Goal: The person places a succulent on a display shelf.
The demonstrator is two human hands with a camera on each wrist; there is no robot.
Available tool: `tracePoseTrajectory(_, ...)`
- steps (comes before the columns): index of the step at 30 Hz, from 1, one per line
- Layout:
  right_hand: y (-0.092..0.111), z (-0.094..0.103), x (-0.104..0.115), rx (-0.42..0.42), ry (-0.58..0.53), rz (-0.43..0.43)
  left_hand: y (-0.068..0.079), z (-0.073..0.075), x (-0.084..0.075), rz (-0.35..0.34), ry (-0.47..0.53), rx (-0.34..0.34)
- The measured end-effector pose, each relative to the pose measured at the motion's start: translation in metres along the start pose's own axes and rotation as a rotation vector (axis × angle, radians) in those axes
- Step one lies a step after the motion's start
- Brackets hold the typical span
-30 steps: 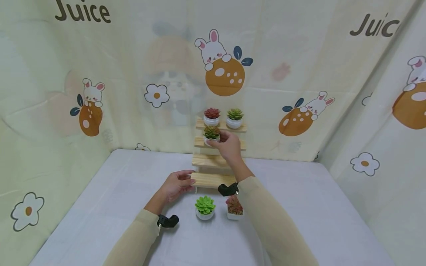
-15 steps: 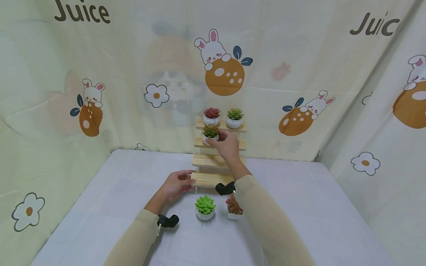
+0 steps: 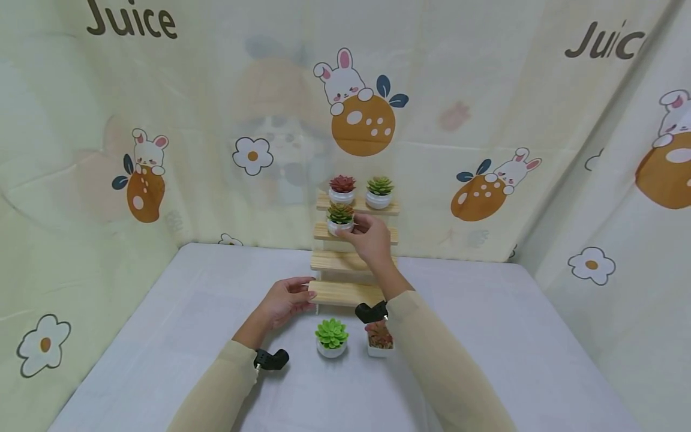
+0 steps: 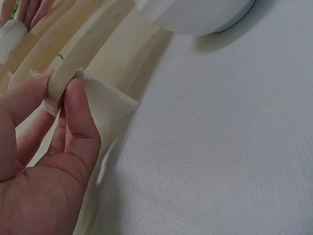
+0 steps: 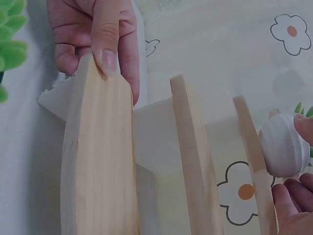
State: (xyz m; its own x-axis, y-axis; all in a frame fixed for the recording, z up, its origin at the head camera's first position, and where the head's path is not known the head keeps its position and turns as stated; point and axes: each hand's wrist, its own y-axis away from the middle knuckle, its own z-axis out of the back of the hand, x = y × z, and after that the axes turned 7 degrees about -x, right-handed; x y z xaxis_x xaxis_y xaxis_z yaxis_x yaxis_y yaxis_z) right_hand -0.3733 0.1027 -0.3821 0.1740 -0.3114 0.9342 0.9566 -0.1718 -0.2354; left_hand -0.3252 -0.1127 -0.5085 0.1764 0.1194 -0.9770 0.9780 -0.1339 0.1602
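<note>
A small stepped wooden shelf (image 3: 345, 293) with white side pieces stands on the table. My left hand (image 3: 284, 303) pinches the left end of its lowest board, thumb on top and fingers beneath, as the left wrist view shows. On the second board from the top, at the left, is a dark green and reddish succulent in a white pot (image 3: 340, 219). My right hand (image 3: 372, 241) holds that pot from its right side with thumb and fingers. In the right wrist view the pot (image 5: 284, 146) is at the board's edge. A red succulent (image 3: 342, 189) and a green succulent (image 3: 380, 192) occupy the top board.
In front of the shelf stand a bright green succulent in a round white pot (image 3: 332, 338) and a reddish plant in a square white pot (image 3: 380, 339), partly under the right wrist's black strap. A printed curtain (image 3: 205, 90) hangs behind the white table (image 3: 162, 336).
The right hand and the potted succulent shift very slightly left, then stay at the second board. My left hand keeps its grip on the lowest board.
</note>
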Motion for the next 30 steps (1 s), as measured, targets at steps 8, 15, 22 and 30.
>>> tracePoseTrajectory(8,0.013,0.015,-0.005,-0.001,-0.053,0.032,0.001,0.003,0.000,-0.004,0.006,0.013)
tracePoseTrajectory(15,0.027,0.031,-0.018,-0.015,-0.147,0.061,0.002,0.001,-0.002,0.016,0.004,-0.012)
tracePoseTrajectory(22,0.047,0.050,-0.031,-0.041,-0.191,0.036,0.000,0.000,-0.002,0.024,-0.009,-0.020)
tracePoseTrajectory(30,0.070,0.070,-0.050,-0.034,-0.239,0.007,0.000,0.000,-0.002,0.021,-0.004,-0.012)
